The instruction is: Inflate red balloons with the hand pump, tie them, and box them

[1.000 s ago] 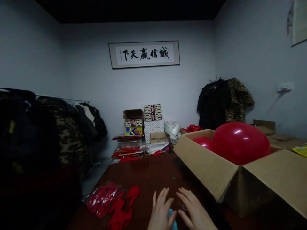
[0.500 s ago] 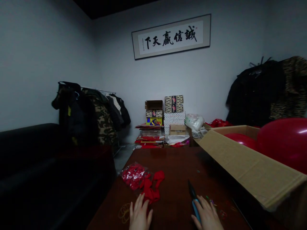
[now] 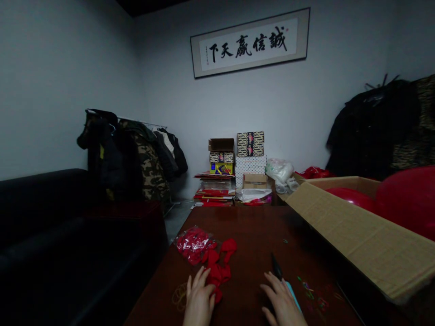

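Left hand (image 3: pixel 198 302): fingers spread, touching loose red balloons (image 3: pixel 217 271) at its 1 o'clock.
Right hand (image 3: pixel 282 304): flat over blue-handled tool (image 3: pixel 283 282); grip cannot be told.
Table (image 3: pixel 251 231): cardboard box (image 3: pixel 360 240) at 3 o'clock.

Framed calligraphy scroll (image 3: pixel 250 42) high on far wall: four large black brush characters on white, reading left to right 下天赢信诚, with a small column of fine script at its left end, too small to read. Printed patterns on stacked boxes (image 3: pixel 250 144) below; no legible lettering.
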### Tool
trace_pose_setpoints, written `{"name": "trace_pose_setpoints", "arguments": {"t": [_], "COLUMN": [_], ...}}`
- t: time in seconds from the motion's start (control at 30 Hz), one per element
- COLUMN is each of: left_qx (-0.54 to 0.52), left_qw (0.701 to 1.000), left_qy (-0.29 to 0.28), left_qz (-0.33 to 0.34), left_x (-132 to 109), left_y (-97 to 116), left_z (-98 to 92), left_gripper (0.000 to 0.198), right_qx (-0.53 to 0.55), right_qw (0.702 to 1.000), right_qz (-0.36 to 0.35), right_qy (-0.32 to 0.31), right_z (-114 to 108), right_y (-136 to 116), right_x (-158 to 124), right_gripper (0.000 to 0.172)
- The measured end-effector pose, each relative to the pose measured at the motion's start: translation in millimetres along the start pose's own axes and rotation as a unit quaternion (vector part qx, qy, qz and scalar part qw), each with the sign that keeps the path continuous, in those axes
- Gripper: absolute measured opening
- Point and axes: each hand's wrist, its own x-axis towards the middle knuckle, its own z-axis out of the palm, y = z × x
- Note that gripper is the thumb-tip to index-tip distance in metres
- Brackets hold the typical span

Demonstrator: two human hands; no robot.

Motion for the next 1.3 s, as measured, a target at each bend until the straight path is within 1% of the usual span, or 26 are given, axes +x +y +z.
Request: {"name": "trace_pose_setpoints", "arguments": {"t": [0.13,0.23,0.27,0.33,0.4,0.47,0.53,0.6,0.67,0.73,0.83,0.93,1.0,1.07,1.1,1.13,1.17,1.2,1.23,1.3], "left_qx": [-0.072,-0.117,-0.127,-0.140,-0.141,-0.136,-0.132,-0.132,-0.139,-0.155,-0.180,-0.238,-0.301,-0.386,-0.438,-0.492,-0.546,-0.598,-0.652,-0.738], "left_qw": [0.996,0.987,0.984,0.980,0.979,0.980,0.981,0.982,0.982,0.982,0.981,0.969,0.953,0.922,0.898,0.866,0.822,0.768,0.703,0.577], "left_qy": [-0.024,-0.048,-0.052,-0.053,-0.046,-0.039,-0.031,-0.023,-0.021,-0.003,0.027,0.043,0.029,-0.004,-0.029,-0.073,-0.119,-0.158,-0.183,-0.218], "left_qz": [0.055,0.098,0.112,0.131,0.137,0.137,0.137,0.134,0.126,0.111,0.071,0.044,0.030,0.007,-0.017,-0.055,-0.112,-0.168,-0.218,-0.274], "left_x": [5,8,8,9,9,12,18,29,45,61,80,83,78,69,64,58,52,46,41,32], "left_y": [22,34,37,41,41,42,43,46,52,59,69,73,73,72,73,73,75,77,79,85], "left_z": [-10.8,-17.1,-18.6,-20.5,-21.2,-21.0,-20.4,-19.7,-19.6,-20.5,-22.0,-18.3,-9.8,4.0,12.6,22.0,31.9,42.1,52.1,70.5], "left_gripper": [0.031,0.031,0.032,0.031,0.031,0.030,0.029,0.027,0.028,0.032,0.039,0.033,0.026,0.021,0.022,0.025,0.028,0.032,0.034,0.041], "right_qx": [0.051,0.098,0.114,0.137,0.153,0.169,0.178,0.155,0.113,0.070,-0.004,-0.073,-0.107,-0.126,-0.131,-0.134,-0.134,-0.132,-0.129,-0.120], "right_qw": [0.998,0.994,0.992,0.989,0.987,0.984,0.983,0.986,0.991,0.994,0.998,0.996,0.992,0.989,0.988,0.986,0.986,0.986,0.986,0.987], "right_qz": [-0.037,-0.048,-0.048,-0.046,-0.046,-0.046,-0.040,-0.030,-0.015,0.001,0.031,0.053,0.055,0.048,0.044,0.040,0.039,0.041,0.046,0.060], "right_qy": [-0.020,-0.028,-0.030,-0.034,-0.031,-0.014,0.019,0.054,0.077,0.082,0.057,0.028,0.032,0.058,0.073,0.085,0.094,0.098,0.098,0.090], "right_z": [2,2,1,0,2,6,7,3,-8,-23,-44,-60,-67,-72,-73,-72,-69,-64,-57,-40], "right_y": [-25,-41,-45,-48,-47,-41,-35,-32,-31,-32,-31,-29,-28,-27,-26,-25,-24,-23,-22,-20], "right_x": [7,12,13,13,11,8,7,11,22,42,80,116,132,139,139,138,134,130,124,112], "right_gripper": [0.055,0.061,0.058,0.040,0.023,0.018,0.018,0.019,0.019,0.018,0.013,0.023,0.026,0.026,0.026,0.026,0.026,0.027,0.028,0.029]}}
